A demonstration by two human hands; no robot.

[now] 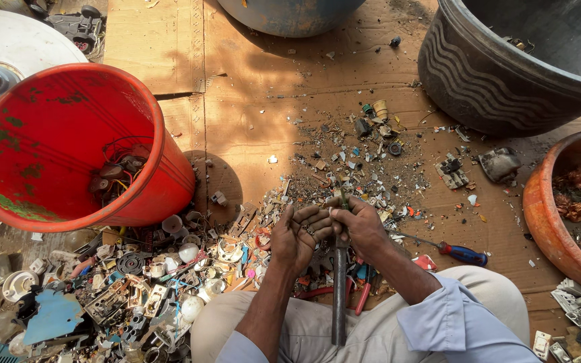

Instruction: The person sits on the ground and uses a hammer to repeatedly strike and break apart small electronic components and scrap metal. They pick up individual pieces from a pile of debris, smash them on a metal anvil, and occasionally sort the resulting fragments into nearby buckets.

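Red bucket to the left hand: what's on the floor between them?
Head view: between the red bucket and the left hand lies a litter of broken plastic and metal scrap, white round fittings and switch parts, on the cardboard sheet.

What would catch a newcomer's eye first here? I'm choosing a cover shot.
Probably the big red bucket at upper left, with wires and dark parts inside. Then the two hands at centre, close together over a dark metal bar. A heap of broken scrap fills the lower left.

A long dark metal tool (pixel 339 289) stands upright between the knees, just right of the red bucket (pixel 68 144), small metal scraps (pixel 309 230) beside it.
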